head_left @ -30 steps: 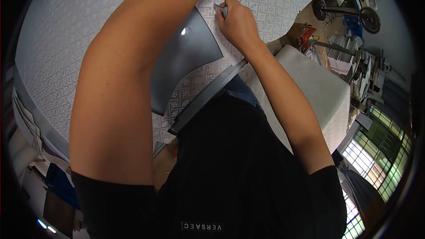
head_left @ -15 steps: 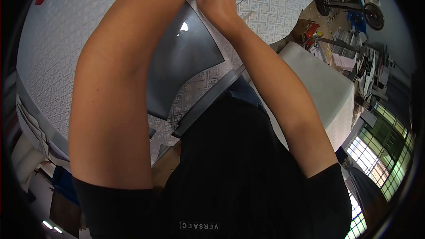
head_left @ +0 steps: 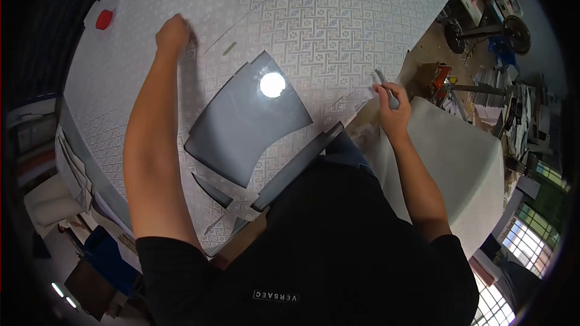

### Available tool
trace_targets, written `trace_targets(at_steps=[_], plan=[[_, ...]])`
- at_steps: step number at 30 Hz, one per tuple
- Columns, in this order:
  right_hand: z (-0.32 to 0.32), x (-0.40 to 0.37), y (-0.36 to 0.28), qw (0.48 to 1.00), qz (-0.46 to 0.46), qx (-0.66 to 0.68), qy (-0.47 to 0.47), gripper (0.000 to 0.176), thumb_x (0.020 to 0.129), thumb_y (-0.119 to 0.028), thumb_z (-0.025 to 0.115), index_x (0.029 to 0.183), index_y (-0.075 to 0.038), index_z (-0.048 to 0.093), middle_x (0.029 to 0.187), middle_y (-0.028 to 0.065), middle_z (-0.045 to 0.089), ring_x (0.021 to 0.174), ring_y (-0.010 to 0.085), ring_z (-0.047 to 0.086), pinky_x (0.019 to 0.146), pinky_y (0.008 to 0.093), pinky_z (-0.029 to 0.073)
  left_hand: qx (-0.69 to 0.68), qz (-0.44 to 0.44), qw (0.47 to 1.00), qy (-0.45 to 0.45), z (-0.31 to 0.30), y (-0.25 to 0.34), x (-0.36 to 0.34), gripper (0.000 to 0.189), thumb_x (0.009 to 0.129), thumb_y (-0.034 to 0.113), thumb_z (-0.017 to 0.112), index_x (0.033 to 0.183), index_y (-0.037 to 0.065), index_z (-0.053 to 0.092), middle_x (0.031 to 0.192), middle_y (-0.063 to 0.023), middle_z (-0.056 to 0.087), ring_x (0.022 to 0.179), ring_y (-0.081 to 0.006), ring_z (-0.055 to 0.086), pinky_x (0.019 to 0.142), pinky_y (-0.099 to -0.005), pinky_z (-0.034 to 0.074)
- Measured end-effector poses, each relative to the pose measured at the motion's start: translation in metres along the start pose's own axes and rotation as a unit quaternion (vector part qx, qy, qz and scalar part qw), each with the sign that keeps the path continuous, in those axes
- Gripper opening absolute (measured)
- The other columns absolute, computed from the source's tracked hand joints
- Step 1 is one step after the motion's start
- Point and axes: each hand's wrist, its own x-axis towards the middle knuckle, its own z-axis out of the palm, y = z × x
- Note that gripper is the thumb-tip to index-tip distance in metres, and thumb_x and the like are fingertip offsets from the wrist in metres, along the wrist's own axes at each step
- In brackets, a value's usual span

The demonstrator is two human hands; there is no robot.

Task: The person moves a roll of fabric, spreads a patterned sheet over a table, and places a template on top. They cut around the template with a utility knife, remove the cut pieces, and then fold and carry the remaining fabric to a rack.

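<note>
On the right, my right hand (head_left: 396, 118) is closed around a slim grey utility knife (head_left: 394, 101), its narrow tip pointing away from me. My left hand (head_left: 173, 33) is far forward on the left, low over the patterned table covering (head_left: 326, 18). Its fingers are curled and blurred, and I cannot make out what is in them. Between my arms a glossy grey curved sheet (head_left: 241, 121) lies flat, touched by neither hand. A dark pointed offcut (head_left: 211, 191) lies beside its near left corner. A long grey strip (head_left: 296, 166) lies along the table edge against my body.
A red round object (head_left: 104, 20) sits at the far left. Small slivers lie near the front edge, and a narrow scrap (head_left: 229, 48) lies beyond the sheet. To my right is a cream-covered surface (head_left: 447, 139); beyond it are stacked papers (head_left: 488, 93) and a stand.
My hands, close together at the top before, have parted: the left moved left, the right came back to the right with the knife. The view has shifted, showing the whole grey sheet.
</note>
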Motion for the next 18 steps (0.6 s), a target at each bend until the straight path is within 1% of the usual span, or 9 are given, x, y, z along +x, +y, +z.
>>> trace_targets(at_steps=[2,3,5,6,7,8,11,13,18], plan=[[-0.014,-0.010,0.009,0.999,0.030,0.009,0.006,0.015,0.100,-0.001,0.064,0.114,0.002,0.060,0.102,0.0120,0.074,0.099,0.0171,0.072,0.090,0.0277,0.054,-0.021,-0.044,0.994,0.093,-0.008,-0.010,-0.025,0.020,0.089,0.022,0.070,0.101,0.007,0.075,0.104,-0.0194,0.072,0.094,-0.0385,0.070,0.080,-0.0489,0.055],[-0.014,-0.014,0.011,0.999,0.030,0.017,0.013,0.015,0.100,-0.001,0.064,0.114,0.002,0.060,0.102,0.0120,0.074,0.099,0.0171,0.072,0.090,0.0277,0.054,-0.048,0.032,0.992,0.115,-0.008,-0.002,-0.039,0.019,0.090,0.021,0.069,0.101,0.007,0.075,0.102,-0.0190,0.070,0.094,-0.0384,0.069,0.080,-0.0483,0.055],[-0.012,-0.023,0.011,0.994,0.089,0.064,0.029,0.015,0.100,-0.002,0.063,0.114,0.002,0.060,0.104,0.0125,0.074,0.100,0.0178,0.072,0.091,0.0286,0.054,-0.129,0.177,0.967,0.129,-0.011,0.046,-0.076,0.019,0.091,0.020,0.069,0.102,0.006,0.076,0.100,-0.0187,0.068,0.096,-0.0371,0.065,0.084,-0.0469,0.053],[-0.008,-0.024,0.012,0.993,0.089,0.070,0.034,0.015,0.100,-0.002,0.063,0.114,0.002,0.060,0.104,0.0125,0.074,0.100,0.0178,0.072,0.091,0.0286,0.054,-0.163,0.230,0.953,0.109,-0.005,0.078,-0.091,0.019,0.090,0.020,0.071,0.102,0.006,0.076,0.100,-0.0182,0.067,0.098,-0.0375,0.063,0.088,-0.0462,0.051],[-0.003,-0.025,0.012,0.992,0.082,0.086,0.030,0.015,0.099,-0.003,0.066,0.113,0.001,0.062,0.103,0.0120,0.075,0.099,0.0163,0.072,0.088,0.0284,0.055,-0.211,0.249,0.943,0.067,-0.007,0.115,-0.113,0.020,0.088,0.020,0.073,0.101,0.005,0.076,0.103,-0.0180,0.067,0.101,-0.0385,0.062,0.090,-0.0466,0.051],[0.001,-0.024,0.012,0.992,0.074,0.102,0.028,0.015,0.097,-0.004,0.068,0.111,0.000,0.064,0.103,0.0114,0.076,0.097,0.0148,0.071,0.086,0.0283,0.055,-0.220,0.295,0.929,0.041,0.007,0.141,-0.122,0.026,0.087,0.022,0.075,0.107,0.005,0.074,0.110,-0.0173,0.065,0.106,-0.0385,0.060,0.091,-0.0474,0.050],[0.001,-0.009,-0.011,0.997,0.026,0.074,0.006,0.015,0.097,-0.003,0.067,0.112,-0.001,0.064,0.103,0.0118,0.076,0.098,0.0163,0.072,0.087,0.0285,0.055,-0.230,0.307,0.922,0.057,0.036,0.205,-0.150,0.036,0.086,0.024,0.076,0.115,0.004,0.070,0.117,-0.0172,0.062,0.110,-0.0379,0.057,0.093,-0.0484,0.049],[-0.006,-0.004,-0.011,0.997,0.008,0.074,0.013,0.016,0.098,-0.003,0.067,0.113,-0.001,0.064,0.103,0.0120,0.076,0.099,0.0166,0.072,0.087,0.0285,0.055,-0.202,0.237,0.946,0.084,0.039,0.229,-0.156,0.045,0.085,0.025,0.077,0.122,0.003,0.066,0.120,-0.0180,0.059,0.113,-0.0375,0.054,0.092,-0.0486,0.049],[-0.028,0.001,-0.005,0.994,-0.021,0.105,0.032,0.015,0.098,-0.002,0.066,0.113,-0.001,0.064,0.103,0.0122,0.076,0.099,0.0170,0.072,0.089,0.0284,0.054,-0.166,0.218,0.955,0.112,0.045,0.245,-0.150,0.045,0.083,0.027,0.079,0.116,0.000,0.065,0.118,-0.0184,0.058,0.111,-0.0372,0.054,0.092,-0.0477,0.049]])
